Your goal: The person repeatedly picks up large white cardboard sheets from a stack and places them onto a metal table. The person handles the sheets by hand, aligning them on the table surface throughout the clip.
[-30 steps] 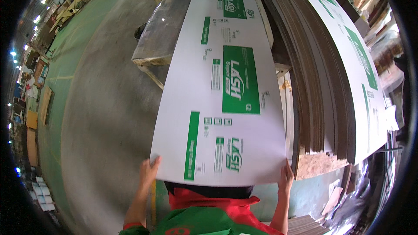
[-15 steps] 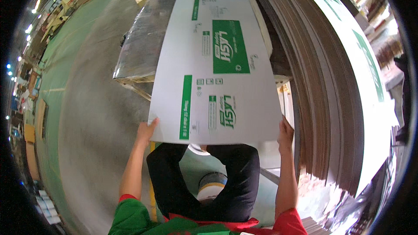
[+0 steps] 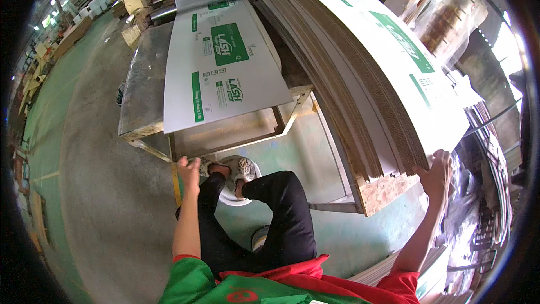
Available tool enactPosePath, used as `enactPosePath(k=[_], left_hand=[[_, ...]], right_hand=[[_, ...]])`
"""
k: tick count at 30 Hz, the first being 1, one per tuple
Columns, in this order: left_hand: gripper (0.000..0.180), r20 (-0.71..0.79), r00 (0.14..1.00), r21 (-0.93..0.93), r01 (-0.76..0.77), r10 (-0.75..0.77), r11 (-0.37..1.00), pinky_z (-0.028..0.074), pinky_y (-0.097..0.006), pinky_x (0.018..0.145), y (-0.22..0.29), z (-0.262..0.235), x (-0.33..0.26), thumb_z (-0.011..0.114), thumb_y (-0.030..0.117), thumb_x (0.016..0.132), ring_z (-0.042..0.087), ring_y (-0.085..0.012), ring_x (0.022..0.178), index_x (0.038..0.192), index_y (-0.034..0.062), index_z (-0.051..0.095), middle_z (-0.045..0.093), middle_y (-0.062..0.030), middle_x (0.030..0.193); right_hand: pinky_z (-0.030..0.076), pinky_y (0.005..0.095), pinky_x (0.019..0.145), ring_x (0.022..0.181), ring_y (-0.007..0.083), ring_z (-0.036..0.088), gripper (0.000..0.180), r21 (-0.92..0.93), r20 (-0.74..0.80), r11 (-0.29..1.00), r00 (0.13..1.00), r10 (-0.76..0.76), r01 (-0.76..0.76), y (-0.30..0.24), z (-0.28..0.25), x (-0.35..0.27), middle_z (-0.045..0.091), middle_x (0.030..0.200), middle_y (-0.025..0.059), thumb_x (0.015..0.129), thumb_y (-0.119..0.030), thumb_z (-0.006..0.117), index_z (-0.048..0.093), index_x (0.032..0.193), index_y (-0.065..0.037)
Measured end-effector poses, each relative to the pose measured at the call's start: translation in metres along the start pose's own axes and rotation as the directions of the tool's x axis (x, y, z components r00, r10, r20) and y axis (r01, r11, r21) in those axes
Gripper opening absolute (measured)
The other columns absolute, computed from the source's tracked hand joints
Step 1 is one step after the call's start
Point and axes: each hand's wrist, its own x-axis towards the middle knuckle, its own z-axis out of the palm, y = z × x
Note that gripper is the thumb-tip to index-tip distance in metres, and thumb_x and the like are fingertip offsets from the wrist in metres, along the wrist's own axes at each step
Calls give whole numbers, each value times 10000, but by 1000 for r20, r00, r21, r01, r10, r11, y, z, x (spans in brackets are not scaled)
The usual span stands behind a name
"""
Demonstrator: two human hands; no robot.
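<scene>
Workshop floor (image 3: 84, 202) grey-green concrete. White printed cardboard sheet (image 3: 225, 73) lies flat on metal surface (image 3: 138, 101), far end at roller machine. Left hand (image 3: 188, 170) free below surface's near edge, fingers loosely curled, grasping nothing. Right hand (image 3: 439, 171) at near corner of tall cardboard stack (image 3: 365, 79) on wooden pallet (image 3: 388, 188); fingers gripping top sheets' edge. Person's feet rest on white bucket (image 3: 230, 183).

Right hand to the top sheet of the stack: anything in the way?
Nothing visible. The right hand already rests on the near corner of the tall stack of printed cardboard sheets, at its top edge. The left hand hangs free, apart from the single sheet lying on the metal feed table.
</scene>
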Motion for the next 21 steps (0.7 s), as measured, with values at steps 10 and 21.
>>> enactPosePath(k=[10, 21], left_hand=[[569, 543, 813, 20, -263, 210, 965, 537, -366, 881, 60, 45, -172, 729, 312, 879, 640, -271, 1107, 1268, -38, 506, 558, -212, 1280], [579, 901, 355, -411, 511, 249, 755, 519, -443, 978, 246, 88, -318, 521, 436, 1007, 611, -255, 1171, 1382, -3, 470, 555, -163, 1360]], right_hand=[[516, 494, 863, 972, 416, 638, 198, -127, -63, 963, 967, -249, 239, 19, -29, 5, 643, 989, 264, 760, -34, 605, 606, 939, 50], [429, 477, 1012, 1114, 335, 603, 344, 157, -666, 404, 399, -630, 901, -43, -19, -161, 642, 1179, 161, 789, -162, 706, 689, 1084, 16]])
